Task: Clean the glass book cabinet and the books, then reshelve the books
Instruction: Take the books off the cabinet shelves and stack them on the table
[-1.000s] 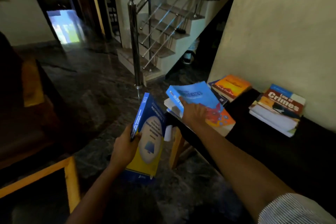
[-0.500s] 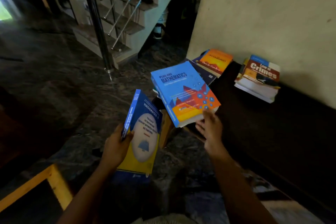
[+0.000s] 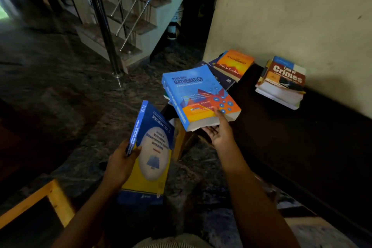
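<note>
The thick blue book [image 3: 198, 94] reads "MATHEMATICS"; the blue-and-yellow book [image 3: 153, 155], "MATHEMATICS"; the orange paperback [image 3: 234, 63], "ALCHEMIST"; the red-brown book [image 3: 286, 73], "Law of Crimes".

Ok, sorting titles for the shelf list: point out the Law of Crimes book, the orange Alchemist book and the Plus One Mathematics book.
Law of Crimes book [image 3: 286, 74]: head view, red cover.
Alchemist book [image 3: 234, 62]: head view, orange cover.
Plus One Mathematics book [image 3: 193, 90]: head view, blue cover.

Two bare forearms are extended forward from the lower edge of the view. The left hand [image 3: 120, 164], at about 7 o'clock, is closed in a grip on a blue and yellow mathematics book [image 3: 153, 155], thumb laid across the front cover near the spine, fingers hidden behind. The right hand [image 3: 220, 133], just right of centre, is held palm up, thumb pressed on the cover of a light blue mathematics book [image 3: 198, 96], fingers curled beneath its near edge.
</note>
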